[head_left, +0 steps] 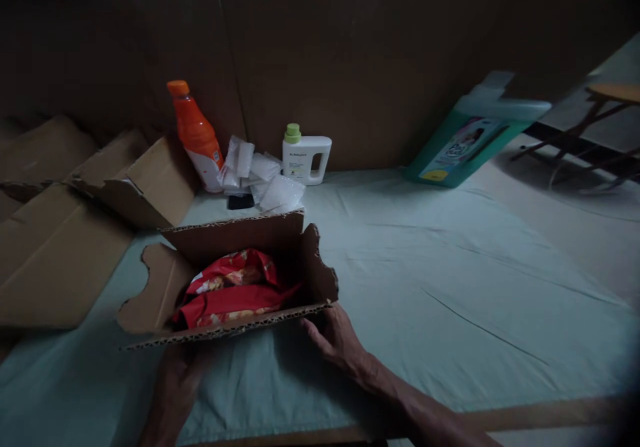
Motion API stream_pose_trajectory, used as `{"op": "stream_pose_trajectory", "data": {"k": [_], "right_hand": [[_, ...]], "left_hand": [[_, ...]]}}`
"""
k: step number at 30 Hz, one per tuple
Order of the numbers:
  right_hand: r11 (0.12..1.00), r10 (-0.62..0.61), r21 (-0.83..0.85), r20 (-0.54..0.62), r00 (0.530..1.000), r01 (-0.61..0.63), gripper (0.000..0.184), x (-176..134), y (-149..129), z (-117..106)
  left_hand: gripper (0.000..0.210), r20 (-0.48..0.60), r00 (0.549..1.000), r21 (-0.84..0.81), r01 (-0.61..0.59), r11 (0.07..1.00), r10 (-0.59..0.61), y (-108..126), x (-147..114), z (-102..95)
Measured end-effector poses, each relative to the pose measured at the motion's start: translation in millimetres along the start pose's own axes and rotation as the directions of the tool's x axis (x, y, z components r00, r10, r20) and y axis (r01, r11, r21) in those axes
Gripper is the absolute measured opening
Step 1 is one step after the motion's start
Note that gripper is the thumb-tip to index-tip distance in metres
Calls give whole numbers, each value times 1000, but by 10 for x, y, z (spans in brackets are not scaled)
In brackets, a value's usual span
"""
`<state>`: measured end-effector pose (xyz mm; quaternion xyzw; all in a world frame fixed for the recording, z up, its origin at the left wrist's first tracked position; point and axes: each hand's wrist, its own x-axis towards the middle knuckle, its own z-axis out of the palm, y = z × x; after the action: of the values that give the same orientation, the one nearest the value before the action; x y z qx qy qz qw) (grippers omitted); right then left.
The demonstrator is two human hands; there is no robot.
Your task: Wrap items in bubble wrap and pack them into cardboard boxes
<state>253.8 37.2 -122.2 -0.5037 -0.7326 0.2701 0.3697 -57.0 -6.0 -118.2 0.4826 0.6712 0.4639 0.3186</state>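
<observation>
An open-topped cardboard box (pixel 230 232), its cut edges wavy at the short sides, sits in front of me. Inside lies a crumpled red printed packet (pixel 235 293). At the box's near right corner, my right hand (pixel 337 337) grips it, thumb along the front and the other fingers mostly hidden. My left hand (pixel 181 370) holds the near left part from below the front edge; it is blurred and its fingertips are out of sight behind the cardboard.
Further cardboard boxes (pixel 60 253) stand at the left. Towards the back are an orange bottle (pixel 197 133), bubble wrap pieces (pixel 277 190), a dark flat object (pixel 241 201), a white jug (pixel 305 160) and a tilted green jug (pixel 470 140). A cardboard wall (pixel 360 67) rises behind the cloth-covered table (pixel 450 287).
</observation>
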Motion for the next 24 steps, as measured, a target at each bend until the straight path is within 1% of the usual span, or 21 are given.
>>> {"op": "stream_pose_trajectory", "data": {"k": [2, 4, 6, 7, 9, 11, 13, 17, 20, 24], "right_hand": [[998, 42, 38, -58, 997, -40, 42, 10, 58, -58], [991, 116, 78, -129, 985, -107, 42, 62, 123, -133], [981, 179, 110, -192, 965, -160, 44, 131, 178, -202], [978, 195, 119, -214, 957, -173, 46, 160, 199, -229], [978, 197, 122, -251, 948, -171, 49, 192, 225, -259], [981, 185, 114, -260, 948, -160, 48, 187, 235, -264], [981, 183, 104, -254, 950, -162, 43, 160, 242, -254], [986, 168, 62, -251, 953, -157, 33, 119, 279, -225], [989, 136, -24, -253, 958, -146, 29, 114, 309, -203], [984, 90, -131, -213, 973, -120, 23, 124, 290, -189]], "left_hand": [[46, 31, 999, -12, -17, 1000, 18, 129, 83, 131], [46, 131, 990, -9, -43, 999, 43, 322, 209, 295], [48, 231, 970, -2, -69, 998, 68, 523, 350, 459], [50, 252, 965, -4, -80, 997, 78, 607, 417, 530], [52, 233, 968, -23, -92, 995, 95, 709, 524, 643], [51, 192, 976, -61, -89, 994, 99, 718, 586, 719], [48, 171, 981, -84, -80, 993, 93, 656, 604, 770], [41, 120, 988, -49, -92, 995, 97, 507, 572, 829], [34, 82, 995, -20, -49, 999, 51, 470, 564, 813], [32, 99, 995, -43, 34, 998, -29, 485, 595, 734]]}}
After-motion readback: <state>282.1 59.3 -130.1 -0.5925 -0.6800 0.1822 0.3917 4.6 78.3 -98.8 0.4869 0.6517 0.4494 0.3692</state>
